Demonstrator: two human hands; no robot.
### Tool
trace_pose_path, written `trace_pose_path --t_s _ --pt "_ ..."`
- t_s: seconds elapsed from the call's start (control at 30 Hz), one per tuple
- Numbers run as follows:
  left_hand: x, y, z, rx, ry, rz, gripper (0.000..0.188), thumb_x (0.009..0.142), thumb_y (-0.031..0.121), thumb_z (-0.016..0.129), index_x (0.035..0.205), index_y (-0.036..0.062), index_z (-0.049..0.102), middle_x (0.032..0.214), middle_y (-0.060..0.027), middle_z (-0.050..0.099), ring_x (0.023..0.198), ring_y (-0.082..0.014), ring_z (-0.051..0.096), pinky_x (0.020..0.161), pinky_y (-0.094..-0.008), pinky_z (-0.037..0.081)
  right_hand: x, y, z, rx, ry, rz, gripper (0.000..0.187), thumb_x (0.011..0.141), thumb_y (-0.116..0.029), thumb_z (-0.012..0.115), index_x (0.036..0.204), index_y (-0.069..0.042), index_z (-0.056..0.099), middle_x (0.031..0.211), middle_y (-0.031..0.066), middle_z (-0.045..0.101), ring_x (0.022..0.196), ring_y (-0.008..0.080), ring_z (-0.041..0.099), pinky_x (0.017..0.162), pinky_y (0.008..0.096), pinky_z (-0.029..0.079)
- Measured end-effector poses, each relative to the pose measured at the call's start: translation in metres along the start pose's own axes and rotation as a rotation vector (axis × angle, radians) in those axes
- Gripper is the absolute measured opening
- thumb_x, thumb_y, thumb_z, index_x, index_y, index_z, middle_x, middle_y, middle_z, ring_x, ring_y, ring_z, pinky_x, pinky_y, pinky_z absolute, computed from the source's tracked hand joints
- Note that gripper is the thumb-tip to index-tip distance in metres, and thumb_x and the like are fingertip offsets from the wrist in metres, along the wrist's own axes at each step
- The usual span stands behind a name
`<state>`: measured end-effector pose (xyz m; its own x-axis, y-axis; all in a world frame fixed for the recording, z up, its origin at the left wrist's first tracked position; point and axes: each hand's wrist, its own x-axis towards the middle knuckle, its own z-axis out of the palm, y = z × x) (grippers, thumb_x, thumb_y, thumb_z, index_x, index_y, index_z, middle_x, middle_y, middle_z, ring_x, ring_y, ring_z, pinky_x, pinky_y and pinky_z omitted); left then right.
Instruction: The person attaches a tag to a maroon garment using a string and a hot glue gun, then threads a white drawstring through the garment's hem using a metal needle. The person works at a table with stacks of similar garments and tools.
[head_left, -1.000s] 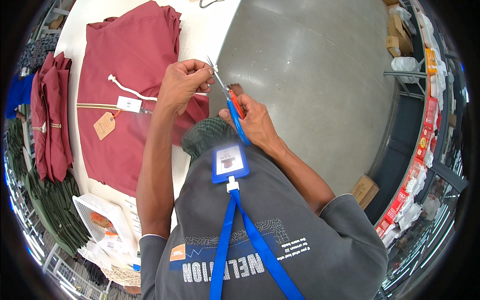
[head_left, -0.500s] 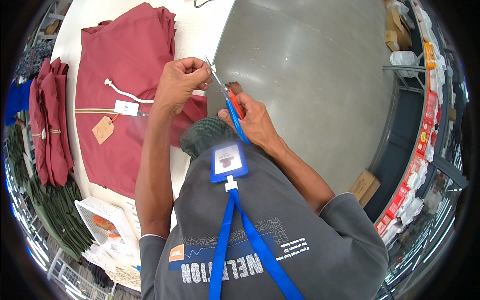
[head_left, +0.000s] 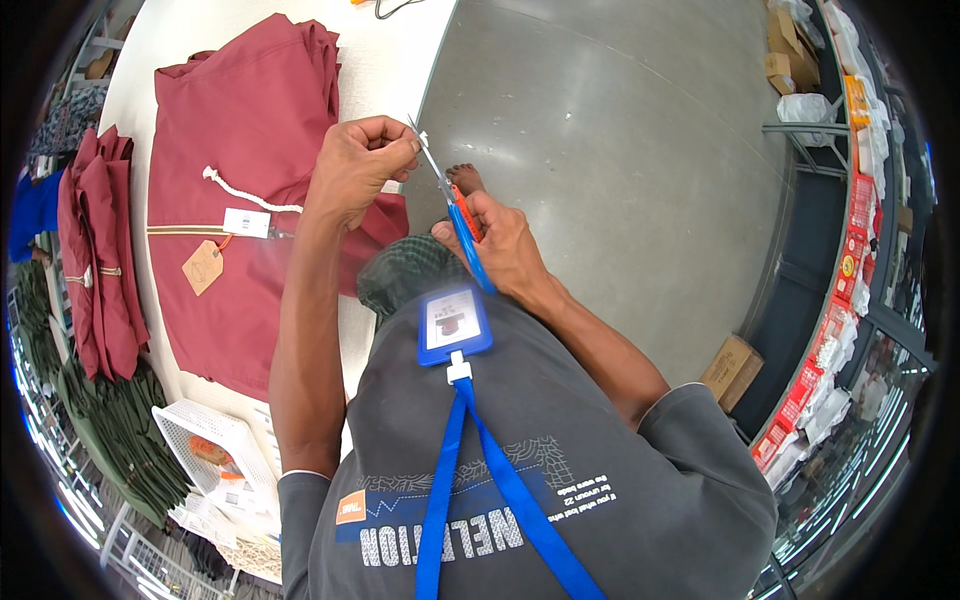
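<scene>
My right hand (head_left: 507, 245) is wrapped round the blue handle of a pair of scissors (head_left: 463, 232), with a red part beside the handle. The blades point up and away from me. Their tips lie close to the fingertips of my left hand (head_left: 358, 168), which pinches a small white piece (head_left: 421, 137) too small to name surely. Below my left wrist, a folded maroon garment (head_left: 225, 125) lies on the white table. It carries a white cord (head_left: 245, 195), a white label (head_left: 247, 222) and a brown card tag (head_left: 203, 267) on an orange loop.
On the left are a second maroon garment (head_left: 97, 250) and stacked dark green garments (head_left: 120, 430). A white basket (head_left: 172, 425) holding small items stands at the table's near end. The table edge runs beside grey floor (head_left: 620, 170). Shelves with boxes (head_left: 858, 215) line the right.
The table and garments have shifted slightly left and down in the picture. Both hands and the scissors keep nearly the same hold and position.
</scene>
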<state>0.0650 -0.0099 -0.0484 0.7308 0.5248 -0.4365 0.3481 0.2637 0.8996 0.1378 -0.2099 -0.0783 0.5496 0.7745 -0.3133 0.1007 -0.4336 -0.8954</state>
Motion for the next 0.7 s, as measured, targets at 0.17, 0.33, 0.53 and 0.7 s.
trace_pose_path --t_s 0.17,0.33,0.53,0.7 --pt "0.004 0.004 0.003 0.115 -0.025 -0.001 0.011 0.089 0.009 0.070 0.089 -0.0020 0.069 0.076 -0.0028 0.065 0.066 -0.0070 0.059 0.062 -0.0218 0.049 -0.002 0.008 -0.003 0.096 0.029 0.108 0.043 0.089 -0.038 0.080 0.084 -0.001 0.058 0.064 0.0081 0.060 0.058 0.0171 0.055 0.056 0.0336 0.046" --pt "-0.003 0.004 -0.002 0.007 -0.030 -0.034 0.017 0.091 0.011 0.072 0.097 -0.0045 0.072 0.080 -0.0058 0.070 0.067 -0.0095 0.062 0.064 -0.0238 0.052 0.001 0.025 -0.006 0.028 0.134 0.064 0.040 0.095 -0.038 0.074 0.097 -0.001 0.059 0.068 0.0094 0.060 0.062 0.0161 0.055 0.060 0.0348 0.048" --pt "-0.025 0.006 -0.028 -0.289 -0.010 0.007 0.024 0.099 0.011 0.066 0.115 -0.0077 0.069 0.091 -0.0110 0.072 0.076 -0.0134 0.068 0.071 -0.0279 0.058 -0.001 0.041 -0.001 0.068 0.036 -0.085 0.030 0.101 -0.030 0.065 0.107 -0.003 0.055 0.080 0.0051 0.057 0.073 0.0139 0.056 0.068 0.0326 0.049" --pt "-0.067 -0.002 -0.128 -0.421 0.619 0.365 0.026 0.098 0.011 0.068 0.117 -0.0057 0.068 0.096 -0.0093 0.072 0.078 -0.0148 0.069 0.069 -0.0257 0.057 0.001 0.044 0.000 0.162 -0.018 -0.016 0.027 0.105 -0.032 0.057 0.102 -0.005 0.055 0.077 0.0021 0.056 0.070 0.0104 0.056 0.065 0.0279 0.048"
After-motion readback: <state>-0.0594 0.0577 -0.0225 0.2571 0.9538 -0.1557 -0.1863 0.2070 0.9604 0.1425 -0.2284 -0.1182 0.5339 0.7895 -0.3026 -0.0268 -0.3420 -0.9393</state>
